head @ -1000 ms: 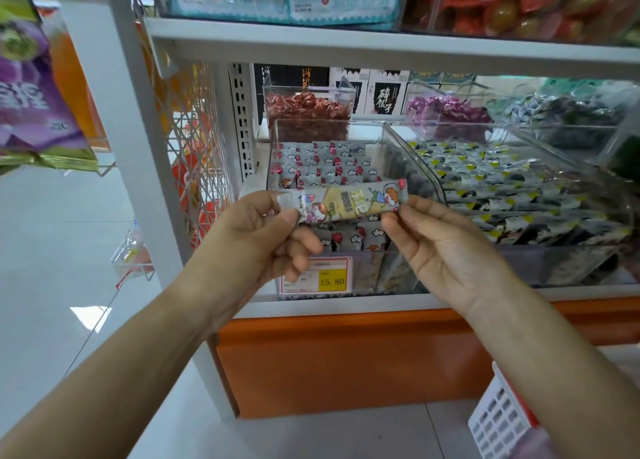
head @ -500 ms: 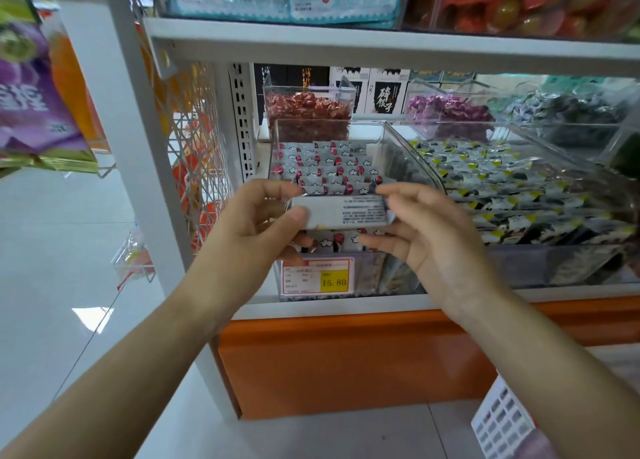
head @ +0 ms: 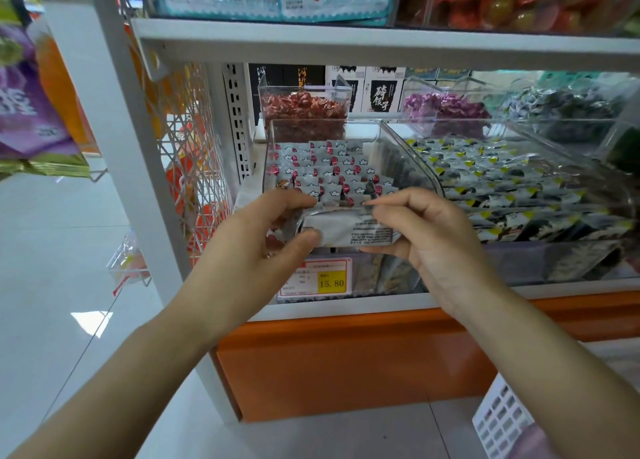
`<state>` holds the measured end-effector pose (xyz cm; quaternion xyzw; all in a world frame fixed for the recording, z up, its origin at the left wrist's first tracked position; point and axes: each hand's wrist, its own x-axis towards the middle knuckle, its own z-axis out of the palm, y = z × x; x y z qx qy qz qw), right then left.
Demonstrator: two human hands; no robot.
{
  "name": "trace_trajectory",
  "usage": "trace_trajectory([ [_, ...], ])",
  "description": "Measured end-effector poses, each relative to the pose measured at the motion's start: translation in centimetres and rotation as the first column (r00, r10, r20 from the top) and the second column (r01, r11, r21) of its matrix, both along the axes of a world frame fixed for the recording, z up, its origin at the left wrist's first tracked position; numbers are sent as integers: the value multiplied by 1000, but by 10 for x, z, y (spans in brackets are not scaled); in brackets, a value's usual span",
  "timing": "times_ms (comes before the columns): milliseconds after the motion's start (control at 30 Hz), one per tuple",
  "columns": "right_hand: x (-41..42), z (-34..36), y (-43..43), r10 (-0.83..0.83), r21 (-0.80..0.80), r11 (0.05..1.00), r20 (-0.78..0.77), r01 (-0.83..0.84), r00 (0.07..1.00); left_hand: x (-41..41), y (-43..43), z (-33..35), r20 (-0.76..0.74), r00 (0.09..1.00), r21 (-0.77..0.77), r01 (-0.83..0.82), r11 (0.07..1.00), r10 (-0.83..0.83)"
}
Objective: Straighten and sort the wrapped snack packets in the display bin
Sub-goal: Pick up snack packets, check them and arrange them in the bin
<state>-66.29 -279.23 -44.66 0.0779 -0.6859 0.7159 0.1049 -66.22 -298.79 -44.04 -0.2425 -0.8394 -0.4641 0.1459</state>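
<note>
Both hands holding one snack packet (head: 346,230) between them: left hand (head: 256,247) pinching left end, right hand (head: 427,238) pinching right end. Packet's long axis running left-right, print facing camera, hovering at display bin (head: 322,121) front; packet rows (head: 332,171) lying just beyond.

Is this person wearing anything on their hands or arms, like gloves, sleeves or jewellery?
No. The left hand and right hand are bare, with no gloves, rings, watch or bracelet. No sleeve shows on either arm within the frame.
</note>
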Motion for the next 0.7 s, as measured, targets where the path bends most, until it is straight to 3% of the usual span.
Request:
trace_trajectory([
  [200, 7, 3, -5, -50, 292, 951, -176, 101, 983, 1, 3, 2, 75, 997, 85, -20, 996, 13],
  [300, 9, 5, -7, -21, 304, 949, -210, 86, 977, -3, -1, 5, 108, 994, 113, -12, 994, 0],
  [433, 8, 4, -7, 0, 303, 951, -202, 63, 979, -4, -8, 10, 25, 999, -50, 29, 998, -28],
  [700, 5, 0, -9, 62, 205, 978, -69, -46, 996, -9, -18, 13, 81, 997, -31, 9, 999, -6],
])
